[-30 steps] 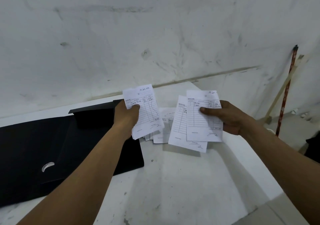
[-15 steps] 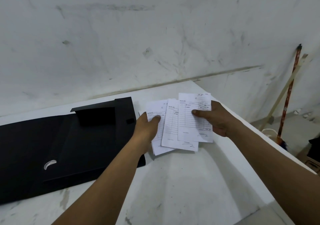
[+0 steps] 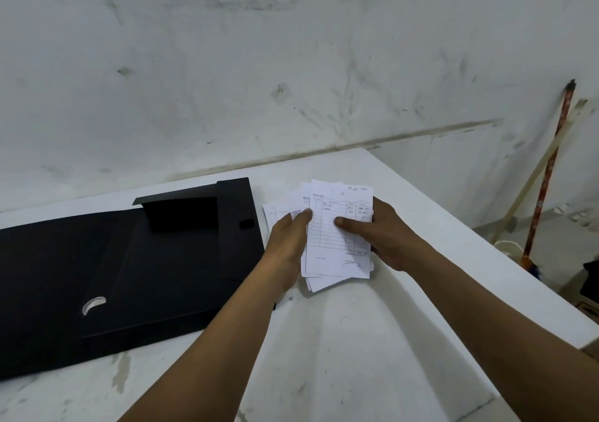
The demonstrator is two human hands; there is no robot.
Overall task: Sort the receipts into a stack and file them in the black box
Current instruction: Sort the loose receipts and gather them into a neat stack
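Several white paper receipts (image 3: 337, 253) lie gathered in one rough pile on the white table (image 3: 356, 356), just right of the black box. My left hand (image 3: 288, 243) grips the pile's left edge, thumb on top. My right hand (image 3: 382, 236) holds its right side, thumb pressed on the top sheet. A few sheets (image 3: 275, 210) stick out at the upper left, and some corners poke out below. The black box (image 3: 129, 275) lies open and flat on the table's left half, its flap raised at the far edge.
A stained white wall stands right behind the table. The table's right edge runs diagonally close to my right forearm. Beyond it, a red-handled broom (image 3: 547, 175) and a wooden stick (image 3: 531, 175) lean against the wall.
My hands came together: the receipts held apart in each hand are now merged into one pile low over the table. The view tilted slightly down.
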